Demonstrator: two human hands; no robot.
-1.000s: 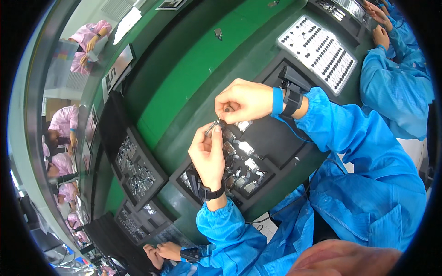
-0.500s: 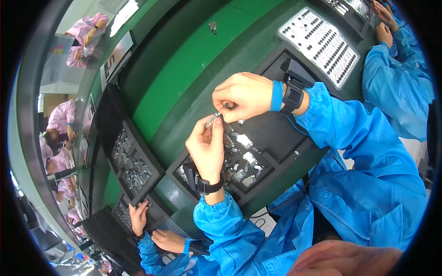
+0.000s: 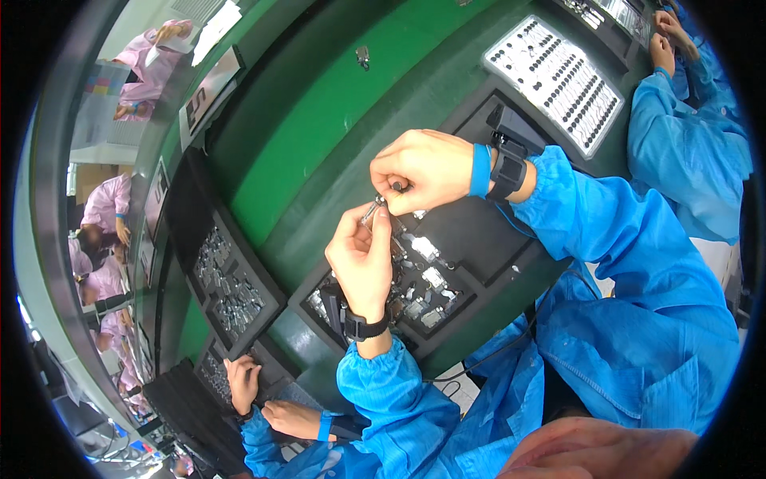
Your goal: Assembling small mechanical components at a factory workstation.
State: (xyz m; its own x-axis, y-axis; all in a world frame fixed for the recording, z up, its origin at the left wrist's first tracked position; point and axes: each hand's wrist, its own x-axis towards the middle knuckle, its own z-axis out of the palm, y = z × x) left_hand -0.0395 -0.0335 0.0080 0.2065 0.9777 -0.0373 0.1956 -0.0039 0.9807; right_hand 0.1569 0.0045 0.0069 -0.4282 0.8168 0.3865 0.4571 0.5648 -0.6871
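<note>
My left hand point(image 3: 363, 263) is closed in a pinch on a small silvery metal part point(image 3: 369, 213), which tilts up between thumb and fingers. Right above it, my right hand point(image 3: 427, 164) has its fingers curled around a small dark round-ended piece point(image 3: 400, 188). The fingertips of both hands meet at the upper end of the metal part; whether the two pieces are joined is hidden. Below my hands lies a black foam tray point(image 3: 479, 275) with several loose silvery metal parts point(image 3: 425, 249) in its compartment.
A white tray point(image 3: 586, 148) with rows of small dark-tipped parts lies at upper right. Another black tray point(image 3: 275, 299) of metal parts is on the left. One part point(image 3: 363, 57) rides on a green belt point(image 3: 307, 136). Co-workers' hands point(image 3: 243, 383) work at lower left, others point(image 3: 670, 44) at upper right.
My hands have barely shifted and keep their hold. The part on the green belt has moved slightly left and down, and another shows at the top edge. A co-worker's hand at lower left has shifted slightly.
</note>
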